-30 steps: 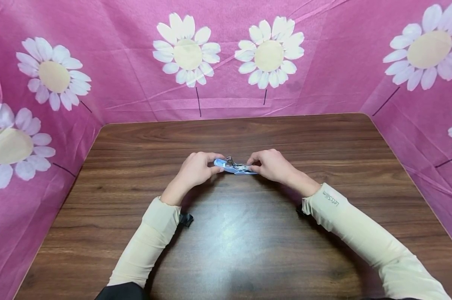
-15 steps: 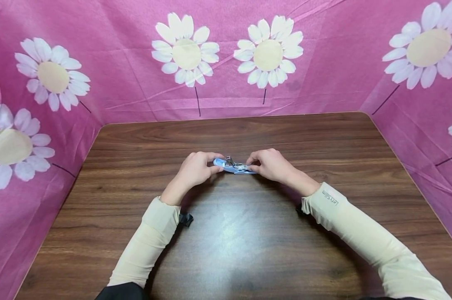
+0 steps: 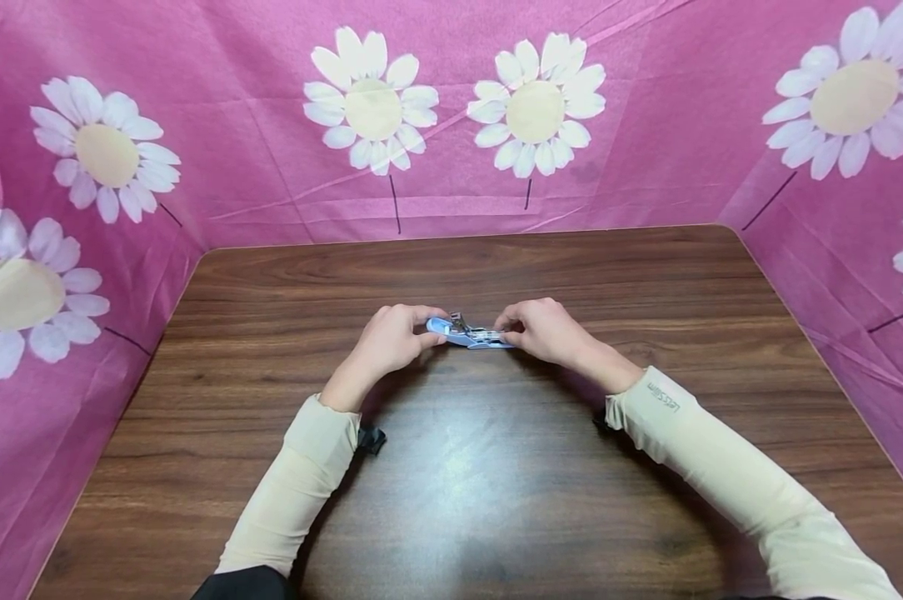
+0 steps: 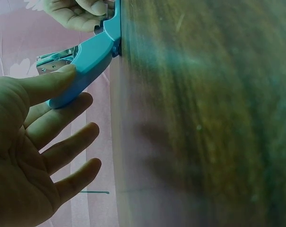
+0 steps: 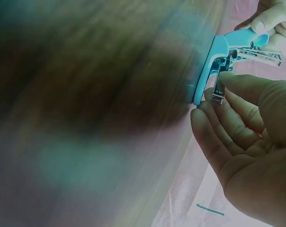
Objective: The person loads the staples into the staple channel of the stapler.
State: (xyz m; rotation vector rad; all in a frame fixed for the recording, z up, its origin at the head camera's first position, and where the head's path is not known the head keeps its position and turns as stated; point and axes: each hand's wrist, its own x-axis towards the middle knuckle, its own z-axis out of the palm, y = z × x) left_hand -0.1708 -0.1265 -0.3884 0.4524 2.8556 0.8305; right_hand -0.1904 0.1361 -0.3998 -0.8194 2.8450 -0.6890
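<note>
A light-blue stapler [image 3: 459, 337] is opened out at the far middle of the table, its metal parts exposed. My left hand [image 3: 393, 338] pinches the stapler's raised blue cover [image 4: 88, 59] between thumb and fingers, the other fingers spread apart. At the opposite end, my right hand [image 3: 545, 331] pinches the metal staple channel [image 5: 219, 90] between thumb and fingertips. The blue base [image 5: 208, 71] stands on the table close to the right fingertips. A second metal piece [image 5: 259, 56] sticks out from under the cover. Whether staples lie in the channel cannot be made out.
The brown wood-grain table [image 3: 451, 467] has pink cloth walls [image 3: 264, 108] with white daisies along its back and sides. Each wrist wears a black strap device [image 3: 371, 439]. Light sleeves [image 3: 294, 483] lie low over the table front.
My right hand has shifted very slightly to the right. The left hand and the stapler look the same as before.
</note>
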